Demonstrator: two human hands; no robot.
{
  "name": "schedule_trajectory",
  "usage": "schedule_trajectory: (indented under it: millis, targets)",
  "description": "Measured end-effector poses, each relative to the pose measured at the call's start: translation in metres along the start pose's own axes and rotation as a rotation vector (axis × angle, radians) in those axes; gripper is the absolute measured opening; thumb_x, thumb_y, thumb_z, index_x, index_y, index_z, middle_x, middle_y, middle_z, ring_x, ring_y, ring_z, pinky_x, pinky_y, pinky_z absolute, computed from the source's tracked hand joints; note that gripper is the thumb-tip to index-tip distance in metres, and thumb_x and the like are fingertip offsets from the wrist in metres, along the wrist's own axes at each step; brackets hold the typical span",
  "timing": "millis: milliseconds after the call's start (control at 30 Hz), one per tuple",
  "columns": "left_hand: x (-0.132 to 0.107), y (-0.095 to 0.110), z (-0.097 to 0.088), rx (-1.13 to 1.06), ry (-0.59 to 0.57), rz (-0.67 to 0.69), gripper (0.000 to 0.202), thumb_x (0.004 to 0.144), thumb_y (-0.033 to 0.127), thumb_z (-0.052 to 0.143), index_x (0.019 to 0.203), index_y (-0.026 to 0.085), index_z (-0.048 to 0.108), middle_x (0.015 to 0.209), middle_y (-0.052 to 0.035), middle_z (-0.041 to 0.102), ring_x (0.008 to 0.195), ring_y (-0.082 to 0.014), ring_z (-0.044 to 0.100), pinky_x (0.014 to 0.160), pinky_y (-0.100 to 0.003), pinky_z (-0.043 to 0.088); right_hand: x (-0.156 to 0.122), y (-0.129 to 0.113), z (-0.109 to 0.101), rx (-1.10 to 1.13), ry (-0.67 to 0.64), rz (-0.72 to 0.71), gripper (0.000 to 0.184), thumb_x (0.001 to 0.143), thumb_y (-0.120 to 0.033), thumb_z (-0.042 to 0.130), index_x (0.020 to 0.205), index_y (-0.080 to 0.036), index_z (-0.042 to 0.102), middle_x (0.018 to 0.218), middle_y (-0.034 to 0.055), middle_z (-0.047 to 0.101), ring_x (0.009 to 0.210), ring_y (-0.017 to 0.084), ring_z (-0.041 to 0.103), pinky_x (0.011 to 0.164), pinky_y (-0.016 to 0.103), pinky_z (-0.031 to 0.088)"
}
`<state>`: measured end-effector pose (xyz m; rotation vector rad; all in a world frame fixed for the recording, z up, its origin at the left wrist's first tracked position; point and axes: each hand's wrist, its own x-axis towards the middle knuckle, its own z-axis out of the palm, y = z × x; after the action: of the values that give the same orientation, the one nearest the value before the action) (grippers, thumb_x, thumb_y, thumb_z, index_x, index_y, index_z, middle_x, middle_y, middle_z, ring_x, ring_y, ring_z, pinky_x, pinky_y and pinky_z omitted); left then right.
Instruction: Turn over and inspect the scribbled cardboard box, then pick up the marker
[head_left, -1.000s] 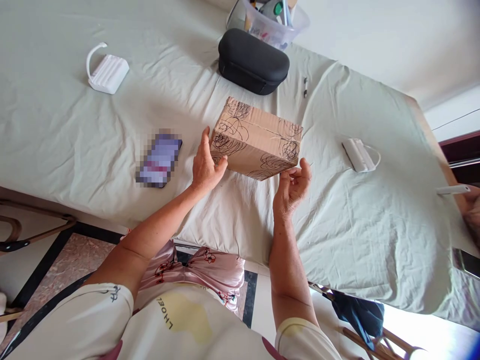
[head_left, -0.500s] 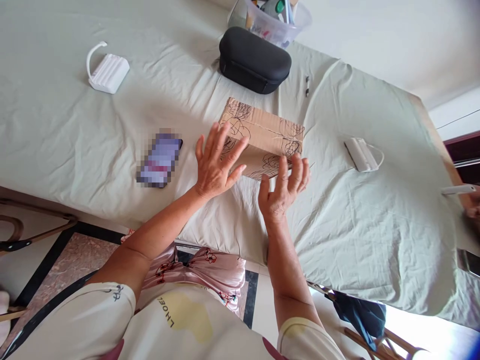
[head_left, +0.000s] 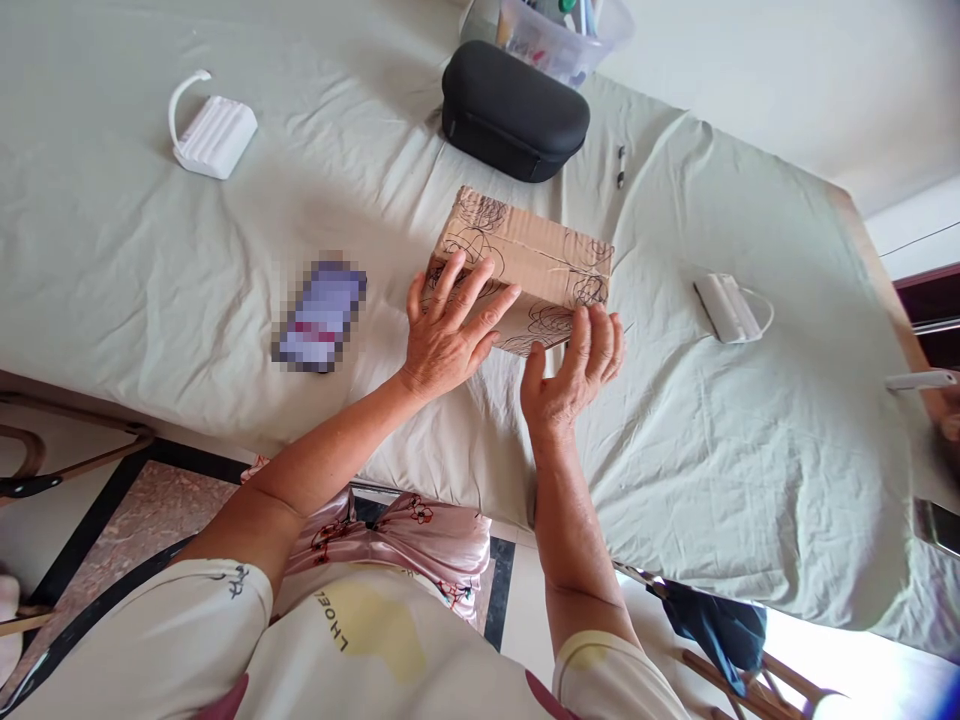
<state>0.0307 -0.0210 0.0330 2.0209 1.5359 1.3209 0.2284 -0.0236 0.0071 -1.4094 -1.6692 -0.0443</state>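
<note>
A brown cardboard box (head_left: 536, 250) with black scribbled loops near its corners lies on the cloth-covered table in front of me. Over its near left side my left hand (head_left: 454, 325) is spread, fingers apart, with the fingertips at the box's front face and upper edge. My right hand (head_left: 574, 370) is at the near right corner, fingers slightly bent and thumb apart, its fingertips seeming to touch the box. Neither hand grips the box. Part of the front face is hidden behind my fingers.
Behind the box sit a black zippered case (head_left: 514, 110) and a clear plastic tub (head_left: 559, 45) of items. A phone (head_left: 321, 318) lies left. White devices with straps (head_left: 217, 137) lie on both sides. At the far right edge, another person's hand (head_left: 949, 415) partly shows.
My left hand has moved right and slightly down onto the box's front side. My right hand has shifted a little right. The whole view has shifted slightly.
</note>
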Motion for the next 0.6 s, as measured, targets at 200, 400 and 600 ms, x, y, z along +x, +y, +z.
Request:
schedule_trajectory:
  millis: [200, 400, 600]
  targets:
    - [-0.001, -0.018, 0.009, 0.144, 0.021, 0.109, 0.060, 0.103, 0.051, 0.063, 0.160, 0.037, 0.054, 0.178, -0.0036, 0.040, 0.173, -0.0392, 0.012, 0.139, -0.070, 0.003, -0.001, 0.021, 0.000, 0.064, 0.100, -0.183, 0.053, 0.108, -0.044, 0.047, 0.157, -0.026, 0.054, 0.156, 0.0158, 0.059, 0.150, 0.034, 0.057, 0.117, 0.061, 0.056]
    - [-0.005, -0.035, 0.016, 0.161, 0.089, 0.222, 0.086, 0.098, 0.080, 0.056, 0.169, 0.035, 0.040, 0.187, -0.0075, 0.015, 0.173, -0.0446, 0.005, 0.138, -0.071, 0.006, -0.013, -0.005, 0.001, 0.139, 0.020, -0.520, 0.057, 0.107, -0.029, 0.049, 0.163, -0.033, 0.045, 0.150, 0.0128, 0.067, 0.139, 0.030, 0.066, 0.112, 0.056, 0.059]
    - [-0.007, -0.031, 0.019, 0.082, 0.095, 0.265, 0.071, 0.104, 0.075, 0.047, 0.166, 0.039, 0.042, 0.185, -0.0040, 0.019, 0.173, -0.0386, 0.016, 0.138, -0.065, 0.021, -0.019, -0.015, 0.003, 0.054, -0.088, -0.522, 0.052, 0.107, -0.030, 0.050, 0.159, -0.032, 0.054, 0.148, 0.0109, 0.071, 0.140, 0.030, 0.065, 0.120, 0.056, 0.053]
